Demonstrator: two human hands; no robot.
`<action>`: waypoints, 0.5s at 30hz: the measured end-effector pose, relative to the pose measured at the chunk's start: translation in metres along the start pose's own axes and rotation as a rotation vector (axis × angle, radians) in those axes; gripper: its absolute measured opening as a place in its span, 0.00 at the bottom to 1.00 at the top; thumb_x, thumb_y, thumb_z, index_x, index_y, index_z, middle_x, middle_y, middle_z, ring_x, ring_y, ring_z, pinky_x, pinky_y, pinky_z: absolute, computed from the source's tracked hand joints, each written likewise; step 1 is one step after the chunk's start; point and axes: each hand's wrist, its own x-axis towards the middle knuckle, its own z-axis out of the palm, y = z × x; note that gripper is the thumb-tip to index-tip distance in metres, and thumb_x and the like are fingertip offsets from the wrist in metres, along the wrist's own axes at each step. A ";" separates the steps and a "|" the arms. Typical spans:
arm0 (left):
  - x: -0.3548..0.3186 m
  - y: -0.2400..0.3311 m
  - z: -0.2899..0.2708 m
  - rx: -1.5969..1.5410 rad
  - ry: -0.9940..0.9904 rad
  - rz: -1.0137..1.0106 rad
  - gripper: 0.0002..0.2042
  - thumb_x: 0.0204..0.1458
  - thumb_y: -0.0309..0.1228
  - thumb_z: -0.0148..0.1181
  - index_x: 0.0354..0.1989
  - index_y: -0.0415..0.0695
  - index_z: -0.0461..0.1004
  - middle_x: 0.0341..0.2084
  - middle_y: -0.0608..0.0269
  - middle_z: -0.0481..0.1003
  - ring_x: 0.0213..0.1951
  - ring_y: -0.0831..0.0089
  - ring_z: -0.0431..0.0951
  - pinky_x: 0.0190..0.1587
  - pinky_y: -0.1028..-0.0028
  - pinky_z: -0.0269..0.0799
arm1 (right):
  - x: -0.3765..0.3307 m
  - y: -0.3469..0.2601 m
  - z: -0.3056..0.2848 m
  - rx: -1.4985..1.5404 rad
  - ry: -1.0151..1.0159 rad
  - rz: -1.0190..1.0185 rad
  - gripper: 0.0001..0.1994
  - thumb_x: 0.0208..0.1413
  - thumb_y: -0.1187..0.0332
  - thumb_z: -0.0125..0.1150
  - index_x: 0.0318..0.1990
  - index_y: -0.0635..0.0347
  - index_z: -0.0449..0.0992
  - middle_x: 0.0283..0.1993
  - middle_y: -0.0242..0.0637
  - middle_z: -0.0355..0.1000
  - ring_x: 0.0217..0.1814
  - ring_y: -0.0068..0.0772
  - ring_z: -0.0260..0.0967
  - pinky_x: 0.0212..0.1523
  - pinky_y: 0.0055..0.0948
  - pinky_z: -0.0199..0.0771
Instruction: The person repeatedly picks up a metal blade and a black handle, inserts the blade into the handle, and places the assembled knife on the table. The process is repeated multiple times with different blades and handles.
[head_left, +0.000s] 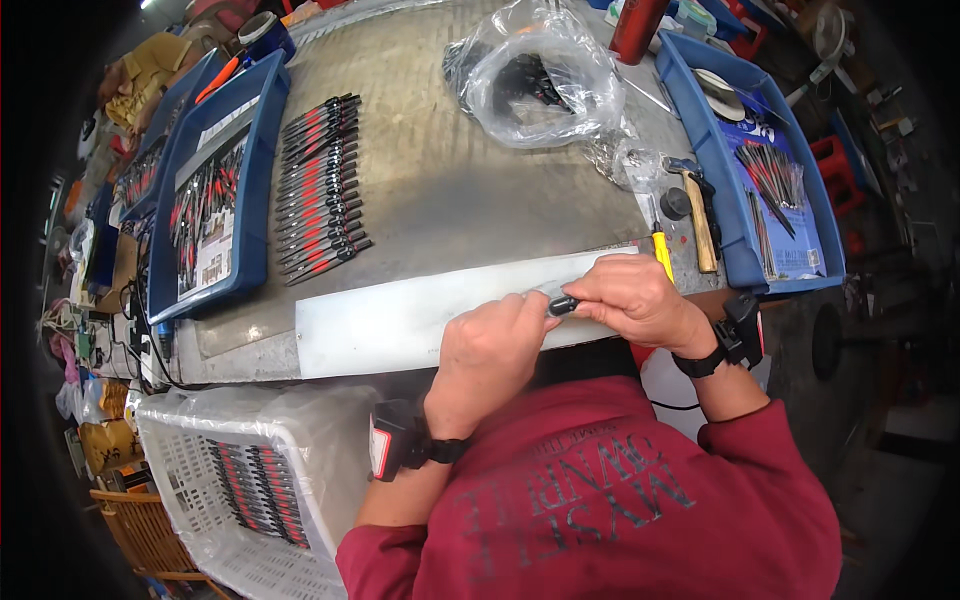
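Over the white strip, at the near edge of the table, my two hands come together. A small black rounded piece (563, 305) shows between their fingertips. My left hand (490, 345) is closed, its fingers pressed at the piece's left end. Pinching the other side is my right hand (630, 300), also closed. Most of what the fingers cover is hidden, so I cannot tell the piece's kind. The white strip (375, 328) lies flat beneath. Left of centre, slim red-and-black pen-shaped tools (320, 190) lie side by side in a column.
A blue tray (258, 190) on the left holds more slim tools. Another blue tray (735, 260) stands right, beside a hammer (703, 222) and yellow-handled screwdriver (662, 253). A plastic bag (545, 80) of black parts lies far back. Below left sits a lined white crate (180, 450).
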 end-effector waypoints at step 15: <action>0.001 0.006 0.001 0.006 -0.018 0.015 0.09 0.47 0.30 0.60 0.32 0.42 0.68 0.17 0.62 0.65 0.19 0.64 0.70 0.20 0.67 0.66 | -0.004 0.002 -0.003 0.004 -0.001 -0.085 0.09 0.44 0.72 0.66 0.34 0.64 0.77 0.21 0.39 0.68 0.23 0.40 0.68 0.25 0.34 0.66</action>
